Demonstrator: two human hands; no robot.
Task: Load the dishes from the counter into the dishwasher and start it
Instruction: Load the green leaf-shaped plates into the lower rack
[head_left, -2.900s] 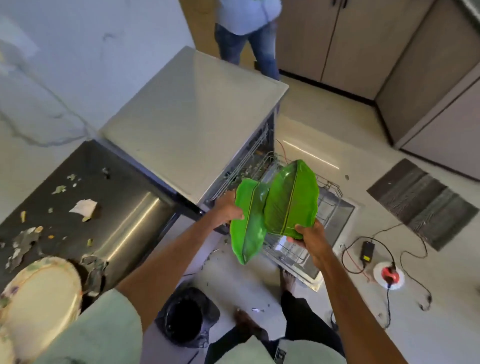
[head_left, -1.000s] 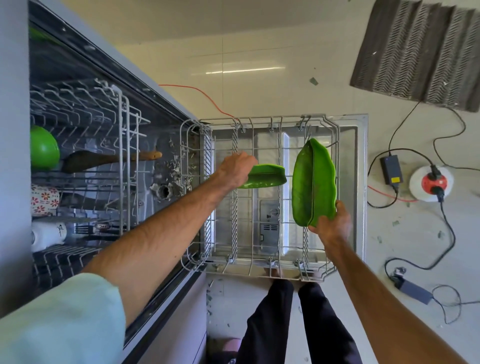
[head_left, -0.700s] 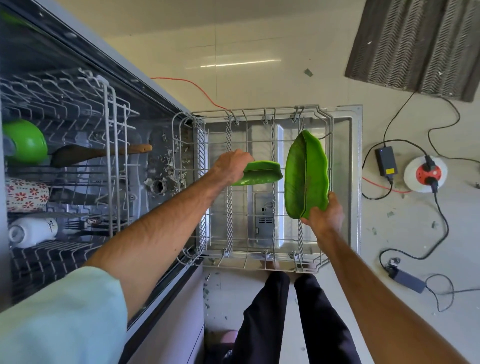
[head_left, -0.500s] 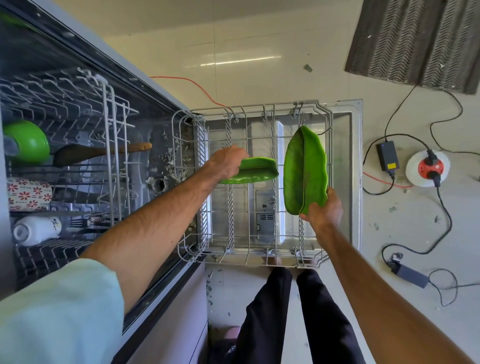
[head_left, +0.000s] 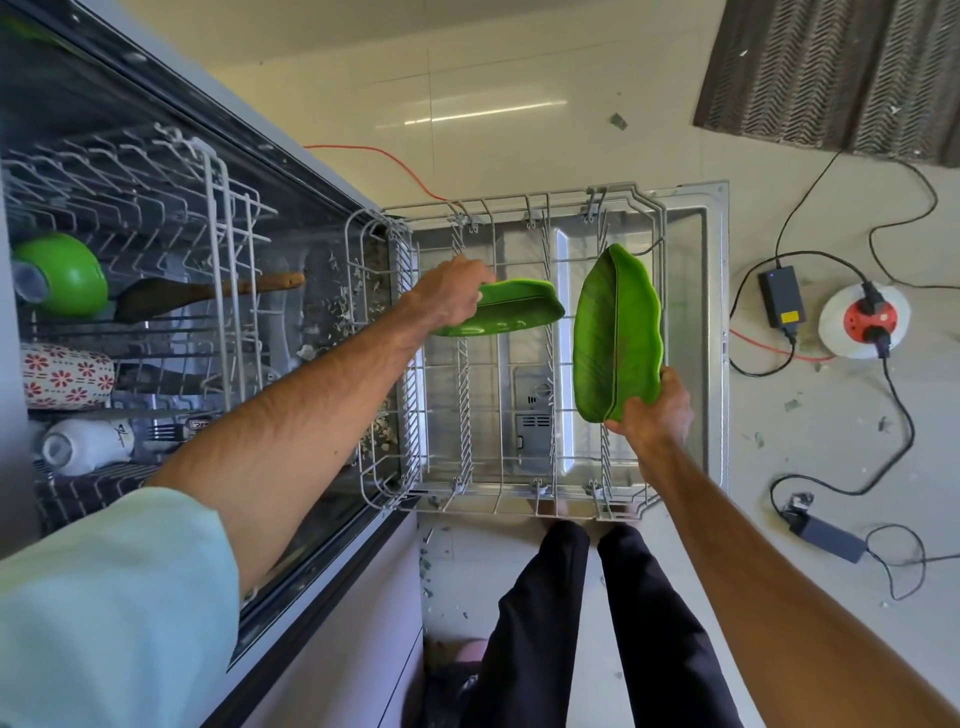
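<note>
Over the pulled-out lower rack (head_left: 524, 478), the left hand (head_left: 449, 296) gripped one green leaf-shaped plate (head_left: 511, 306) by its left end, nearly flat. To its right, the right hand (head_left: 657, 415) clasped the near end of a second leaf plate (head_left: 613, 332), held on edge above the rack's right side.

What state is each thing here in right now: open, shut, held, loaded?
Door: open, lying flat.
Lower rack: pulled out, no dishes in it.
Upper rack: loaded.
Left plate: gripped by left hand, over lower rack.
Right plate: gripped by right hand, over lower rack.
Extension reel: two plugs in.
</note>
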